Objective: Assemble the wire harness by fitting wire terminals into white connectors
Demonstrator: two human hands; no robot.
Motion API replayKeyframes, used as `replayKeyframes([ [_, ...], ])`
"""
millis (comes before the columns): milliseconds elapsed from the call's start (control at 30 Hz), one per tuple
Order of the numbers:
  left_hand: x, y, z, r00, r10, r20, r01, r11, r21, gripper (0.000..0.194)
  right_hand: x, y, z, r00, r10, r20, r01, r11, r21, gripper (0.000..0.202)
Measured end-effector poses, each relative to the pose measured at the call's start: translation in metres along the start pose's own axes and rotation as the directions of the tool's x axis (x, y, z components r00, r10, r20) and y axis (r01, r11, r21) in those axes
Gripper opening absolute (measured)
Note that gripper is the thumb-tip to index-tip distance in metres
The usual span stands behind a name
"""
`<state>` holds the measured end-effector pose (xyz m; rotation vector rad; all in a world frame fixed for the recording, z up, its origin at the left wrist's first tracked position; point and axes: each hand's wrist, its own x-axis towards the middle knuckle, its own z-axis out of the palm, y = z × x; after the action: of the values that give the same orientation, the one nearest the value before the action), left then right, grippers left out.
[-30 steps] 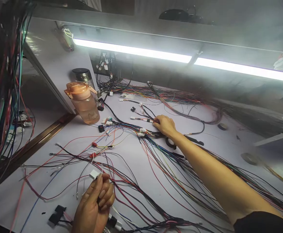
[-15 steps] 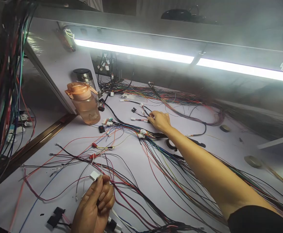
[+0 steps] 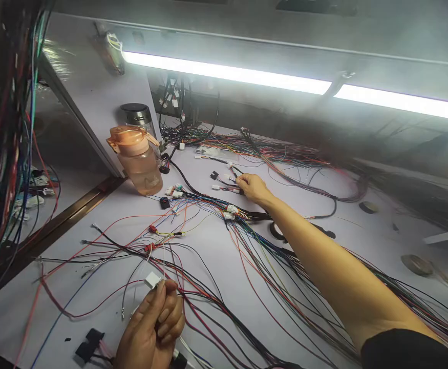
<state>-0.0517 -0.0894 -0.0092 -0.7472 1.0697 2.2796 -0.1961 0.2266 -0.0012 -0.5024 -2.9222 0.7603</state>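
Head cam: we've got our left hand [image 3: 152, 324] pinching a white connector [image 3: 152, 279] over the loose wires [image 3: 131, 250] up front. Our right hand [image 3: 255, 188] is at the thin black cables [image 3: 226, 182] further back; can't tell if it's gripping one.

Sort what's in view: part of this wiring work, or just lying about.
Probably part of the work:
white connector at the left hand
dark cable at the right hand
loose wires
red connectors

Probably just lying about:
peach-lidded bottle
dark-lidded container
small black scrap
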Motion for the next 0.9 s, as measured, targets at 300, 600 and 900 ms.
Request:
replayKeyframes([
  [300,-0.004,0.001,0.006,1.000,0.018,-0.016,-0.018,1.000,0.007,0.045,-0.015,0.007,-0.002,0.992,-0.126,0.031,0.118,0.977,0.180,0.033],
  [600,-0.002,0.001,-0.001,0.999,0.013,0.035,-0.013,1.000,0.011,0.036,-0.032,0.008,0.000,0.941,-0.332,-0.060,0.337,0.916,0.217,0.019],
  [900,-0.005,0.003,0.003,0.999,0.023,0.030,-0.024,0.999,0.028,0.033,-0.040,0.023,0.018,0.760,-0.577,-0.300,0.597,0.802,-0.030,0.010],
])
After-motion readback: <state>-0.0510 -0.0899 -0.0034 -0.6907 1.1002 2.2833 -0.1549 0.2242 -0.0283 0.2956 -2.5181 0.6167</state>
